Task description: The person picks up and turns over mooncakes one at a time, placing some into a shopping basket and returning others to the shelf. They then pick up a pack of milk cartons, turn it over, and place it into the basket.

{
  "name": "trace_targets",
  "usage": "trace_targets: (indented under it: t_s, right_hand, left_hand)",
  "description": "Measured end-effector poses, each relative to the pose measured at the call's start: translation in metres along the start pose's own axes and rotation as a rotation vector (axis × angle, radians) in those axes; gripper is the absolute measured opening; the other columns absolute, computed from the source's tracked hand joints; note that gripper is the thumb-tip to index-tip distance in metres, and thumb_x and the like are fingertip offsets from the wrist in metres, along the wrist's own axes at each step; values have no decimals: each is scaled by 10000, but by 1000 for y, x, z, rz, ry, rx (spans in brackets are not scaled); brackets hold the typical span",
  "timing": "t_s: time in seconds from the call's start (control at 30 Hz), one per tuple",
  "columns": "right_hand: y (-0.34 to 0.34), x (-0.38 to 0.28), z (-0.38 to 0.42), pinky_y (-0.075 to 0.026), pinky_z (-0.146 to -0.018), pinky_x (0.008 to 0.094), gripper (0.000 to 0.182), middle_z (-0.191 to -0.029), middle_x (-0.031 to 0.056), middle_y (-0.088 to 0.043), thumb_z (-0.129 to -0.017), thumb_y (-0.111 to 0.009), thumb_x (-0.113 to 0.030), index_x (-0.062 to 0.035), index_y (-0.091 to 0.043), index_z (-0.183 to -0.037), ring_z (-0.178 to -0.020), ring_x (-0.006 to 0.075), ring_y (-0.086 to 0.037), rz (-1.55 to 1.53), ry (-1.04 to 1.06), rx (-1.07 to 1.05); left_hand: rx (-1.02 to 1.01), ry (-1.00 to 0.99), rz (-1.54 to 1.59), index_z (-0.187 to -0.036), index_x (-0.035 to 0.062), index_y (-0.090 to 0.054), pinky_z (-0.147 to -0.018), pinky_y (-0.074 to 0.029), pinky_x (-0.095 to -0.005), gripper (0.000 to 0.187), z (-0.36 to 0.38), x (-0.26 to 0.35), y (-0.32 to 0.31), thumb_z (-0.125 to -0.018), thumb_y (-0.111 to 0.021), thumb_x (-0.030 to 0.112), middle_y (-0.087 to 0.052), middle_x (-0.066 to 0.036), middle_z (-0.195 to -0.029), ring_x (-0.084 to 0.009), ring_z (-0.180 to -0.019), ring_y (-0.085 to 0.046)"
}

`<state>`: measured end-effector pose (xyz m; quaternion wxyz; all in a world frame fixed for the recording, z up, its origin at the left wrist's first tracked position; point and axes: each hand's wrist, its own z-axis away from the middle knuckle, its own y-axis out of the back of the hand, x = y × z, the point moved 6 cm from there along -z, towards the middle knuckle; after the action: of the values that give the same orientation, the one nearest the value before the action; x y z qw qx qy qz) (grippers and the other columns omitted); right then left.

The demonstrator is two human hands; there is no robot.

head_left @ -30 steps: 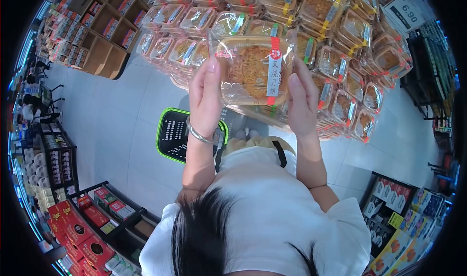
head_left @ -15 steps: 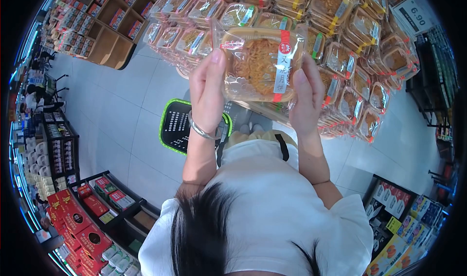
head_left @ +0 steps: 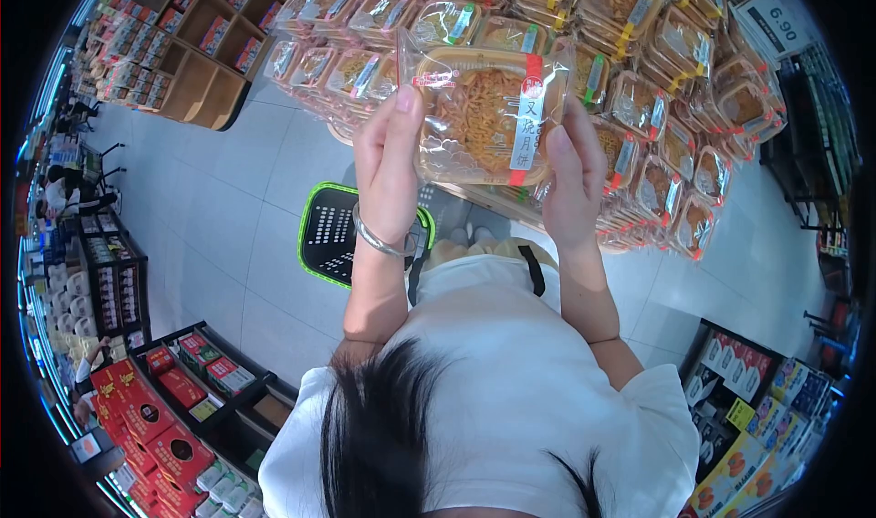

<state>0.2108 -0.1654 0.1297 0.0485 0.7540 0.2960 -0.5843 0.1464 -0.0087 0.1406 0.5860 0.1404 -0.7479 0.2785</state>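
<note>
Between my two hands is a packaged mooncake (head_left: 482, 121), a round golden cake in a tray inside a clear wrapper with a red-and-white label strip. My left hand (head_left: 388, 167) grips the wrapper's left side, thumb on the front face; a silver bangle circles that wrist. On the opposite side, my right hand (head_left: 575, 185) pinches the edge with its thumb in front. The fingers behind the pack are mostly hidden. Beyond it lies a large display of similar wrapped mooncakes (head_left: 639, 103), with red, yellow and green bands.
A black shopping basket (head_left: 327, 235) with a green rim is on the tiled floor at left. A price sign (head_left: 776, 25) reading 6.90 stands at upper right. Red gift boxes (head_left: 151, 418) fill a shelf at lower left. Wooden shelving (head_left: 196, 84) rises at upper left.
The mooncake pack has tilted slightly, so glare on its wrapper has lessened and the cake shows more plainly. Both hands keep their hold.
</note>
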Motion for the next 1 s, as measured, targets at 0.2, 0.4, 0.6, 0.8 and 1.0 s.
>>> trace_targets:
  t_s: [0.2, 0.4, 0.6, 0.8, 1.0]
  right_hand:
    - [-8, 6, -4, -357, -982, 291, 450, -1234, 85, -534, -962, -449, -153, 34, -369, -1363, -1132, 131, -482, 51, -37, -67]
    - [-11, 10, -3, -344, -986, 288, 417, -1241, 90, -527, -962, -450, -149, 27, -403, -1337, -1132, 131, -482, 22, -25, -85]
    - [-11, 16, -1, -363, -946, 272, 407, -1187, 84, -553, -968, -457, -175, 26, -418, -1320, -1093, 118, -491, -49, -61, -32]
    - [-11, 17, 1, -378, -921, 272, 448, -1166, 92, -563, -979, -443, -252, 29, -416, -1327, -1067, 124, -502, 12, -42, -87]
    - [-21, 3, 3, -444, -691, 246, 612, -1063, 101, -579, -961, -413, -413, 35, -356, -1374, -814, 139, -563, 0, 101, -310]
  left_hand:
    - [64, 11, 16, -818, 28, -582, -581, -232, -191, 310, -4, 4, 8, -961, -501, 290, -398, 103, -699, -12, -653, -290]
    - [46, -3, 16, -833, 25, -588, -576, -227, -190, 298, -5, 2, 14, -957, -511, 285, -400, 105, -702, -6, -650, -284]
    - [43, 12, 38, -845, 22, -593, -574, -224, -187, 288, -4, 4, 13, -954, -519, 279, -400, 107, -701, -4, -646, -283]
    - [51, 6, 29, -909, 14, -607, -600, -261, -185, 283, -2, 1, 18, -958, -510, 275, -446, 97, -744, -6, -669, -329]
    - [30, 206, 418, -1200, -12, -508, -799, -428, -236, 390, -8, -20, 5, -981, -421, 299, -586, -70, -1077, -128, -903, -538]
